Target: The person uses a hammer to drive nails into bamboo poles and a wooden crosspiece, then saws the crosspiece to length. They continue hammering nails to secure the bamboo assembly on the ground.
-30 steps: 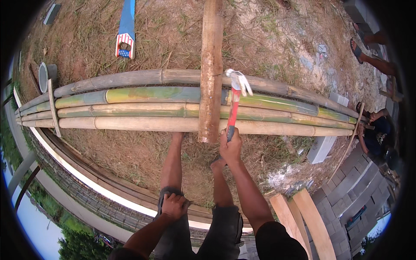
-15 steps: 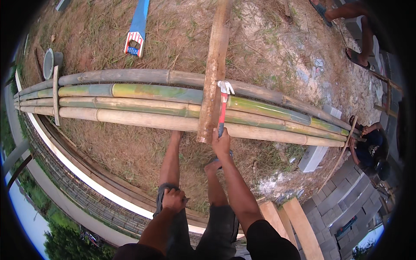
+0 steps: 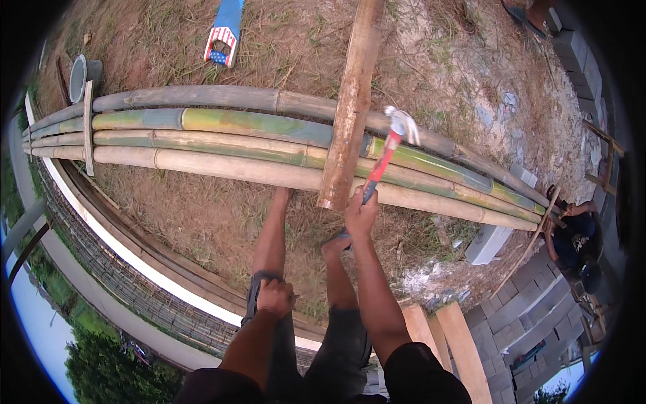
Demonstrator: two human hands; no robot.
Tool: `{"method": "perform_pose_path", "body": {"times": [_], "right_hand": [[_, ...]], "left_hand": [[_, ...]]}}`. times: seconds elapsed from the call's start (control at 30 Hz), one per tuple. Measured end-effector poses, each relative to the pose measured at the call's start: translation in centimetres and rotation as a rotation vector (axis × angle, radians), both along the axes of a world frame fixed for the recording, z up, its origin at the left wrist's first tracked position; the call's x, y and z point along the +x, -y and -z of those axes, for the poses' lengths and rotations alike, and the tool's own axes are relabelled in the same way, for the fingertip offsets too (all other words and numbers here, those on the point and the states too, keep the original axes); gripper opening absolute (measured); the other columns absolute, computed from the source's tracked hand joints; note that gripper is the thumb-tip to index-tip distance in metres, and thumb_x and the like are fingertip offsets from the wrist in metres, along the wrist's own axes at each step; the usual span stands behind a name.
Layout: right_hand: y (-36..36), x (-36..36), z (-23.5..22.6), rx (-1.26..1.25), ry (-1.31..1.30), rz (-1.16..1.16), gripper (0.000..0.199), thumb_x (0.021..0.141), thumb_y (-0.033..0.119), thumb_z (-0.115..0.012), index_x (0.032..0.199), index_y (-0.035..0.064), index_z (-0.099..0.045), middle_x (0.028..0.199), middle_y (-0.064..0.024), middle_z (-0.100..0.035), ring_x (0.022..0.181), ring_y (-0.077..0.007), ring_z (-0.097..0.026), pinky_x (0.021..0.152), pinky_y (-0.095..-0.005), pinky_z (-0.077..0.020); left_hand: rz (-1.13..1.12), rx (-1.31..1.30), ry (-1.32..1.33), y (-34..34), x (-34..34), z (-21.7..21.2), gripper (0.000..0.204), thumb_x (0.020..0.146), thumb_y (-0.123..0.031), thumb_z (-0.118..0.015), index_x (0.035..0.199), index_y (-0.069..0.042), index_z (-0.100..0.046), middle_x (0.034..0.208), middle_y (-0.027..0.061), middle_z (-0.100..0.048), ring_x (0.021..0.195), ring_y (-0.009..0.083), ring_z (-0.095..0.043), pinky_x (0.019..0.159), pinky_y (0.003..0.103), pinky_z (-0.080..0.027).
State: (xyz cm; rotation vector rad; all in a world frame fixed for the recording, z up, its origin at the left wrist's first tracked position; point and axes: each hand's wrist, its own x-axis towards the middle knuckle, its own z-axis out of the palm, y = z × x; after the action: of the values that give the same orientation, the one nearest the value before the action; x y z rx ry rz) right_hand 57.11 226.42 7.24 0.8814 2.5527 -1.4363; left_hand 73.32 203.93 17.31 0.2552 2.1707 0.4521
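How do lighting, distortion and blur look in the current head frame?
Head view: soft daylight, no hard shadows evident; head view: bamboo poles bow under fisheye distortion, corners go black; head view: the claw hammer has a bright steel head, perhaps slightly blurred; head view: the co-worker at right is dim.

Wide fisheye view from head height, looked steeply down over the wearer's legs (image 3: 270,232), faced across the poles (image 3: 235,123) to ground (image 3: 289,44) beyond, poles lay fairly near, outer edge took in sky (image 3: 40,326) at lower left.
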Motion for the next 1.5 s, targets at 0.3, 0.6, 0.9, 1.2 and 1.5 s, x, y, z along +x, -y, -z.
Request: {"method": "perform_pose_path", "body": {"times": [0.3,0.6,0.9,1.2,1.5], "right_hand": [[-0.4,-3.6,-11.7,-0.332,-0.193,0.194,0.041,0.092,0.039,-0.054,0.096,-0.0017,-0.049,0.069,-0.0091,-0.053,0.056,-0.0146,-0.054,0.05,-0.0273,-0.0442],[-1.9,0.9,3.3,0.267,0.234,-0.279,0.042,0.093,0.036,-0.05,0.103,-0.0042,-0.05,0.064,-0.006,-0.051,0.055,-0.0152,-0.053,0.053,-0.0291,-0.0448],[-0.2,-3.7,-1.8,-0.132,-0.517,0.153,0.042,0.093,0.038,-0.051,0.096,-0.0039,-0.047,0.064,-0.0022,-0.05,0.055,-0.0094,-0.051,0.049,-0.0258,-0.0434],[-2.0,-5.1,-2.2,0.07,-0.266,-0.16,0.023,0.086,0.018,-0.058,0.097,-0.0018,-0.053,0.061,-0.0173,-0.058,0.059,-0.0381,-0.062,0.055,-0.0432,-0.0478],[-4.1,-4.7,-0.1,0.142,0.137,-0.234,0.034,0.089,0.033,-0.053,0.095,-0.0014,-0.054,0.071,-0.0238,-0.061,0.069,-0.0423,-0.061,0.065,-0.0495,-0.0479]], "left_hand": [[-0.055,-0.033,0.024,0.3,1.4,-0.4,0.015,0.07,-0.028,-0.062,0.071,-0.013,-0.062,0.075,0.0029,-0.063,0.078,0.0218,-0.057,0.08,0.041,-0.036],[0.022,-0.014,0.059,0.4,0.4,0.0,0.015,0.071,-0.029,-0.062,0.073,-0.013,-0.062,0.077,0.0029,-0.064,0.082,0.022,-0.058,0.081,0.042,-0.036],[0.03,-0.025,0.022,0.6,0.0,-0.5,0.016,0.07,-0.028,-0.064,0.073,-0.012,-0.062,0.077,0.0034,-0.064,0.08,0.0216,-0.057,0.08,0.041,-0.037],[0.081,-0.085,0.095,0.8,0.3,-1.0,0.017,0.071,-0.028,-0.062,0.076,-0.012,-0.062,0.08,0.0024,-0.064,0.084,0.0208,-0.057,0.082,0.04,-0.036],[0.088,-0.077,0.147,1.3,0.1,-0.2,0.02,0.073,-0.03,-0.061,0.08,-0.012,-0.063,0.08,0.0041,-0.064,0.082,0.0221,-0.058,0.083,0.041,-0.036]]}}
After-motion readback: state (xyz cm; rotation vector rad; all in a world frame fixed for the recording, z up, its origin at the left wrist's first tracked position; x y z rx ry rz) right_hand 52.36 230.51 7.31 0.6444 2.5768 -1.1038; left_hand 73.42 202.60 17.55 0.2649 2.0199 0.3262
